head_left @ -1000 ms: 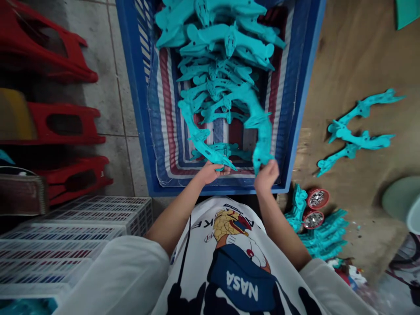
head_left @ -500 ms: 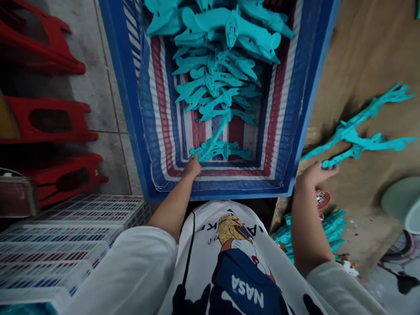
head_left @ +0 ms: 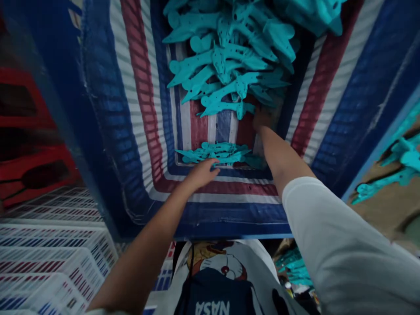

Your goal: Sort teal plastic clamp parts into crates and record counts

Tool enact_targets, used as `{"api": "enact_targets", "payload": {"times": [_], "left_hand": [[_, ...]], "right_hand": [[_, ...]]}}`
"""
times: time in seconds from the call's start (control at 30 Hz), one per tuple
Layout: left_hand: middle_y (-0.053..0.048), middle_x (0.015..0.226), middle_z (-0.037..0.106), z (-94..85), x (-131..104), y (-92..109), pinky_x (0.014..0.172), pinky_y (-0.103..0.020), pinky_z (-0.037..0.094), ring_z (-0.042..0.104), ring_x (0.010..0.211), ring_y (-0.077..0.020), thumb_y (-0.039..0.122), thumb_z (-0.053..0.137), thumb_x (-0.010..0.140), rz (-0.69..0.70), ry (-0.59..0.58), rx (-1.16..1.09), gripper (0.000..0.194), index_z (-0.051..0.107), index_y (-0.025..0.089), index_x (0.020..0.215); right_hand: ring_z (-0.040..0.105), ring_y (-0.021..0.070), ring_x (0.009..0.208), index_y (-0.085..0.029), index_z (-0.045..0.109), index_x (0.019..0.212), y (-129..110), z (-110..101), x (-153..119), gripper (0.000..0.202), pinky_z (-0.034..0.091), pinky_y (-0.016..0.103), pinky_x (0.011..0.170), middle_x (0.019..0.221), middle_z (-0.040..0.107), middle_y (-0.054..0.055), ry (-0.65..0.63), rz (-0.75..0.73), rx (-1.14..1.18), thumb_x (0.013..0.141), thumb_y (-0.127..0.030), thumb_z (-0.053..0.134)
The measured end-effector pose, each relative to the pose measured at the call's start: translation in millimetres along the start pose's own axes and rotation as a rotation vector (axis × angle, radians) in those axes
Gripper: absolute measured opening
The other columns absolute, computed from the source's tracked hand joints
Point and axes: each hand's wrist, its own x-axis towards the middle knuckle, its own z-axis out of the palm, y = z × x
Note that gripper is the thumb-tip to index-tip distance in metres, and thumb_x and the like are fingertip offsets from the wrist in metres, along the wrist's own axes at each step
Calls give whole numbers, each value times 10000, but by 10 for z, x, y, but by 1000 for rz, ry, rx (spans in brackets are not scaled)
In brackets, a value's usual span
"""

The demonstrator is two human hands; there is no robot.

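A deep blue crate (head_left: 229, 228), lined with red, white and blue striped sheeting, holds many flat turquoise plastic parts. My left hand (head_left: 204, 173) is low inside the near side, thumb and fingers apart and empty, just at the edge of a small row of turquoise parts (head_left: 216, 151) by the near wall. My right hand (head_left: 261, 117) reaches deep into the crate, beside the right end of the front turquoise part (head_left: 226, 107) of the larger stack. Shadow and blur hide its fingers, so I cannot tell whether it grips that part.
White slatted baskets (head_left: 59, 253) stand at the lower left, with red plastic stools (head_left: 29, 170) above them. To the right, more turquoise parts (head_left: 390, 179) lie on a brown board. Another turquoise pile (head_left: 295, 267) sits below my right forearm.
My right hand has left the parts on the board and come into the crate. My left hand has shifted off the near row's end; the slanting piece there now lies flat or is gone. My view is closer.
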Motion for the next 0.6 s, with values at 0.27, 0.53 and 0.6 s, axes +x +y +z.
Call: {"api": "enact_targets", "payload": {"times": [0.27, 0.53, 0.6], "left_hand": [[-157, 1498, 613, 429, -152, 818, 1079, -441, 533, 652, 1276, -294, 476, 756, 891, -155, 55, -949, 637, 580, 234, 1453], [5, 1073, 669, 1017, -575, 1183, 859, -243, 552, 660, 957, -137, 526, 889, 737, -165, 186, -1538, 674, 573, 277, 1279], [5, 1109, 663, 1079, -713, 1145, 886, -256, 559, 653, 947, -125, 440, 891, 751, -48, 165, -1484, 660, 545, 280, 1290]], "right_hand": [[695, 358, 1147, -80, 606, 1316, 10, -136, -1372, 590, 556, 436, 979, 1248, 703, 252, -245, 12, -27, 868, -420, 783], [472, 287, 1520, -166, 502, 1538, -54, 195, -3713, 619, 418, 487, 1273, 1586, 527, 173, 23, -432, 667, 1025, -512, 512], [582, 294, 1416, -210, 602, 1440, 44, 195, -3880, 534, 496, 499, 1207, 1432, 658, 146, 135, -324, 707, 1039, -541, 477]]}}
